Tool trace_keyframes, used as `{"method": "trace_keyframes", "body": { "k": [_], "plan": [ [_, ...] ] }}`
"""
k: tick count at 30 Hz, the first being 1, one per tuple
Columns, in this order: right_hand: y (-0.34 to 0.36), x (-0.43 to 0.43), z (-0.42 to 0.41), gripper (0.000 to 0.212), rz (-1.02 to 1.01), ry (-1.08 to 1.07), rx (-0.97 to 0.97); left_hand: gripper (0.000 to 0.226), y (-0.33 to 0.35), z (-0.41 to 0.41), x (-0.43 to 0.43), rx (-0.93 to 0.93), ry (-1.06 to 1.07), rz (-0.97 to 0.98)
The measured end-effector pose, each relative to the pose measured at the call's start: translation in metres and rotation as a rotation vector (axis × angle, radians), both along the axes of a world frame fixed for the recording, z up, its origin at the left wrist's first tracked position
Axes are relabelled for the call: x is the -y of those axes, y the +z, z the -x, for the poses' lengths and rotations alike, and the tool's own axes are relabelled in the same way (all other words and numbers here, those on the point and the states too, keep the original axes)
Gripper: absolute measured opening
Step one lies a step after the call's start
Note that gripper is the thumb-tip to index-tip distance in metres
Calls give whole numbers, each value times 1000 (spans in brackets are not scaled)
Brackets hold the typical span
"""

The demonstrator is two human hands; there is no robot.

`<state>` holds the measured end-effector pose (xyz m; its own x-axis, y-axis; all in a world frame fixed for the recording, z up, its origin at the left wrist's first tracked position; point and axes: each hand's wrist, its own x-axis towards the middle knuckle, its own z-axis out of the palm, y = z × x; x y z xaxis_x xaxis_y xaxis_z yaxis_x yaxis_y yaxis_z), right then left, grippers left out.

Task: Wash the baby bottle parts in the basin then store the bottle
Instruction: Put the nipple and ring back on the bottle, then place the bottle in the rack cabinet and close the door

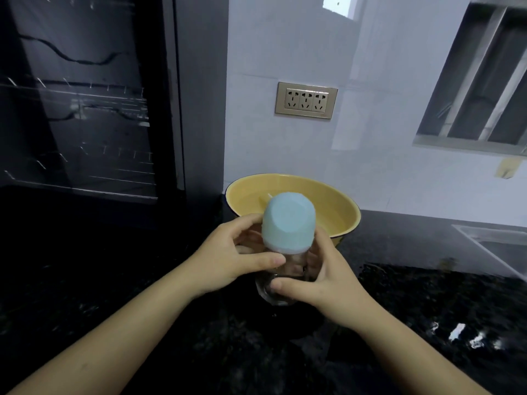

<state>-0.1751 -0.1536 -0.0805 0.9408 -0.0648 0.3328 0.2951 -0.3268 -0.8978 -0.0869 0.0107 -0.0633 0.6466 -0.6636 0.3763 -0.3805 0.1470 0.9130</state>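
A clear baby bottle (288, 272) with a pale blue cap (288, 222) is held upright just above the dark countertop, in front of the yellow basin (339, 212). My left hand (228, 260) grips the bottle near its neck, thumb across the front just under the cap. My right hand (322, 277) wraps the lower body from the right, thumb lying across the glass. The basin holds water, and a small pale part shows in it behind the cap.
A black speckled countertop (427, 303) stretches all round, with wet glints at the right. A dark glass-fronted cabinet (85, 104) stands at the left. A wall socket (306, 100) is above the basin. A sink edge (490, 238) shows at the far right.
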Motion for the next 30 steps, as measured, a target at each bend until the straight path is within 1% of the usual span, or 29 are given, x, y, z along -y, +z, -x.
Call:
{"method": "trace_keyframes", "body": {
  "k": [2,4,5,7,9,12,14,15,17,19,21,25,30],
  "plan": [
    [7,1,-4,76,0,-16,33,56,11,-6,-6,83,-28,-75],
    [17,2,-8,64,-9,-42,57,53,20,-13,-13,175,36,-114],
    [22,2,-11,61,-20,-52,69,48,23,-17,-16,225,115,-120],
    [34,1,-16,61,-32,-70,84,35,29,-25,-22,332,306,-112],
    [44,0,-23,63,-5,-96,90,30,33,-36,-29,528,527,-132],
    [53,-2,-36,60,-13,-128,117,34,38,-55,-38,868,849,-194],
    [55,-2,-47,57,-12,-171,139,35,39,-67,-43,1000,1030,-212],
    [54,-1,-51,55,-12,-193,147,43,39,-72,-45,1031,1100,-245],
    [52,0,-61,52,-17,-232,153,65,41,-82,-49,1059,1180,-319],
    [49,2,-70,52,-19,-262,143,84,43,-87,-52,1006,1224,-362],
    [48,3,-75,54,-15,-279,134,95,45,-91,-54,925,1246,-389],
    [46,4,-78,58,-1,-277,127,107,45,-92,-51,869,1246,-447],
    [45,3,-77,54,29,-260,118,103,44,-94,-47,883,1239,-442]
  ]
}}
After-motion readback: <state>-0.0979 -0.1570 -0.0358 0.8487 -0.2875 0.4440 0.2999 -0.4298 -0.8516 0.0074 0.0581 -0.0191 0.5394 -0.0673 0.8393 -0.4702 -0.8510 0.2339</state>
